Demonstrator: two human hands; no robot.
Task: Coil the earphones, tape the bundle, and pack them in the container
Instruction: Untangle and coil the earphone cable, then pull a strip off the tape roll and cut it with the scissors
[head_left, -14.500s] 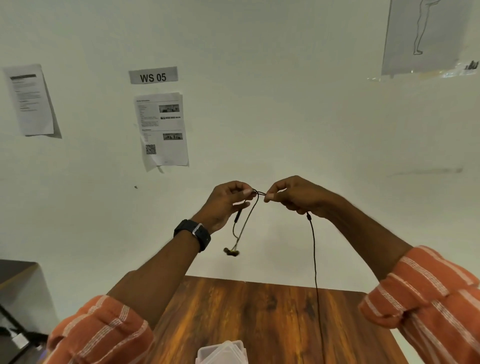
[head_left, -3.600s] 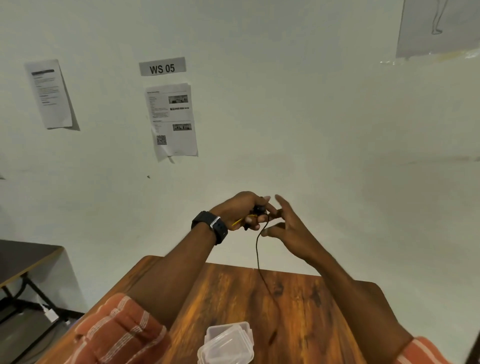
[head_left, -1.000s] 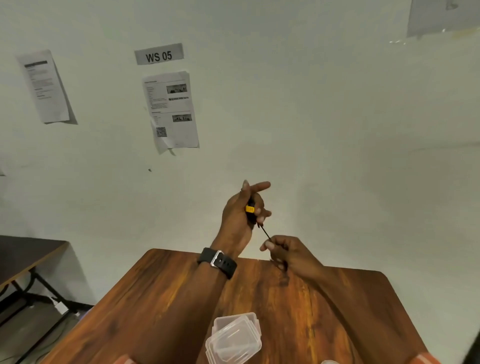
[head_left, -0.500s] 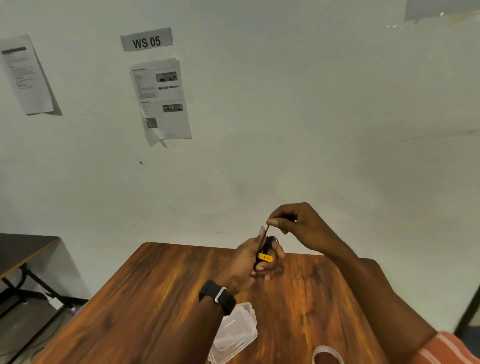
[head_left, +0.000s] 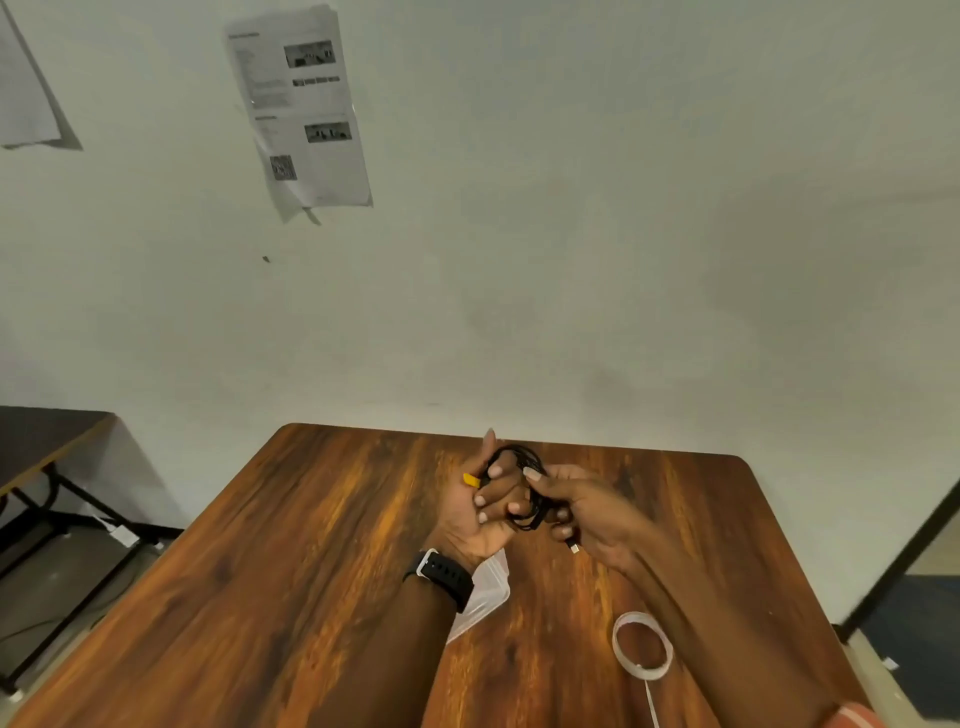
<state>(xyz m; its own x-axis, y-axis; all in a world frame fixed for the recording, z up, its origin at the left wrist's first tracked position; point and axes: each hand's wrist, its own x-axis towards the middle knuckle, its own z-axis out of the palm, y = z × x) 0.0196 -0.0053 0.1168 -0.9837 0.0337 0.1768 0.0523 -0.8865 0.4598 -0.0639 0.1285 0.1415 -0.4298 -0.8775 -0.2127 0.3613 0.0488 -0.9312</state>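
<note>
**Wooden table, coiled earphones in hand**

Wooden table (head_left: 291, 571) bears the clear container (head_left: 485, 592) and tape roll (head_left: 642, 646). Above it, left hand (head_left: 485, 512) and right hand (head_left: 592, 514) both pinch the coiled black earphones (head_left: 524, 486).

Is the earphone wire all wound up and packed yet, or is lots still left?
Winding looks nearly done: the earphones sit as black loops around the left hand, and the right hand pinches them. The tape roll lies untouched on the table. Taping and packing into the container remain.
</note>
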